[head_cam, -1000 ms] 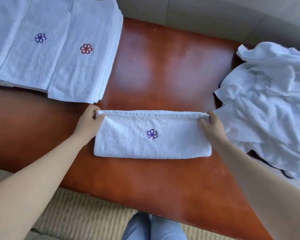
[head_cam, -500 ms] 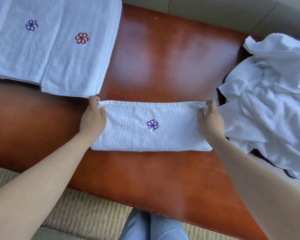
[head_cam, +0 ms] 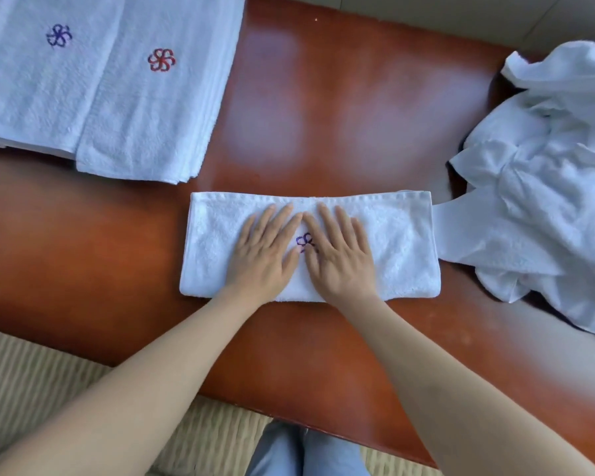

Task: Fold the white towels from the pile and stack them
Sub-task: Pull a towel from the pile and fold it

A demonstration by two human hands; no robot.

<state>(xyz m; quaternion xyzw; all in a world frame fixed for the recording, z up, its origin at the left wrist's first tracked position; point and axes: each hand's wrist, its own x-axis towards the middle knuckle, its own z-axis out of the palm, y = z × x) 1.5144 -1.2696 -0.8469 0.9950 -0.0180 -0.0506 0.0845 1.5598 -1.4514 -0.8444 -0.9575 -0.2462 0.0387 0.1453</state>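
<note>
In the centre of the frame a white terry towel folded into a long narrow band [head_cam: 395, 249] lies flat on the glossy reddish-brown wooden table [head_cam: 358, 97], a small purple embroidered flower [head_cam: 304, 241] peeking out between the two hands pressed on its middle. The left hand [head_cam: 263, 250] and the right hand [head_cam: 339, 254] both lie palm down with fingers straight and spread, index fingers nearly meeting above the flower; neither grips anything, they only press the cloth flat. In the upper left of the frame sit the stacks of folded white towels [head_cam: 141, 108], the nearest one topped by a red flower mark [head_cam: 161, 59] and the one beside it by a blue flower mark [head_cam: 59, 35]. At the right edge the loose pile of crumpled white towels [head_cam: 543, 207] spills over the table, and one flat tongue of it touches or just overlaps the right end of the band. That contact looks like the main risk: if the band is lifted or folded from its right end, the pile's edge may catch and drag, pulling a loose towel along or skewing the fold. The layers at the band's upper edge seem slightly uneven, so smoothing outward too hard could shift them on the slick wood and spoil the alignment. Carrying it to the stack without support at both ends may let it sag open.
</note>
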